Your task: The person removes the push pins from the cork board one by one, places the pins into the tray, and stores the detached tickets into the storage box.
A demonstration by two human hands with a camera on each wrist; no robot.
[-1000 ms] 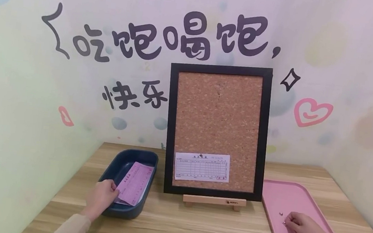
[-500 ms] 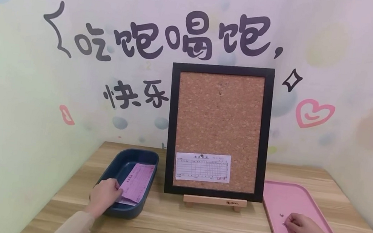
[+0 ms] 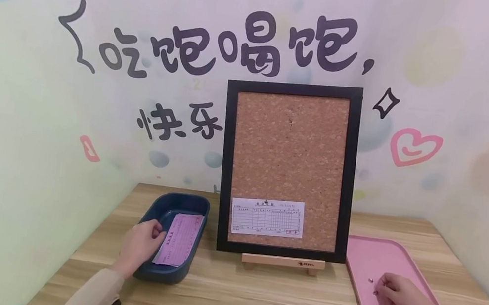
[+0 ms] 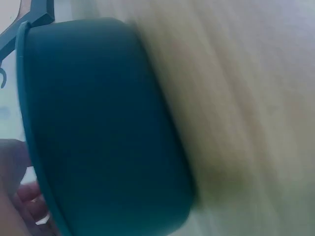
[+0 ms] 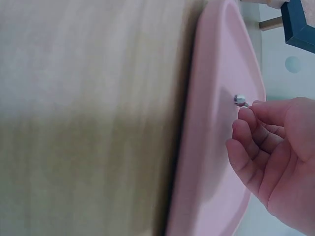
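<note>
My left hand [image 3: 142,243] is over the left side of a dark blue basin [image 3: 153,212], fingers loosely bent by the left edge of a pink receipt slip [image 3: 179,240] lying on other slips. In the left wrist view, the basin's wall partly hides the fingers [image 4: 32,201], and the thumb stands apart from them. My right hand [image 3: 406,295], low over a pink tray [image 3: 387,257], pinches a small silver push pin [image 3: 375,292] between thumb and forefinger. Another silver pin [image 3: 370,280] lies on the tray just beyond the fingertips.
Between basin and tray, a black-framed cork board [image 3: 289,152] leans on a small wooden easel [image 3: 283,261]. A white receipt slip [image 3: 267,218] is pinned low on the board by a dark pin [image 3: 266,202]. A patterned wall [image 3: 97,107] rises behind the wooden table [image 3: 220,294].
The pink slip's near left corner, lifted at my left fingers before, now lies flat in the basin. The left hand has risen slightly. The right hand has barely moved.
</note>
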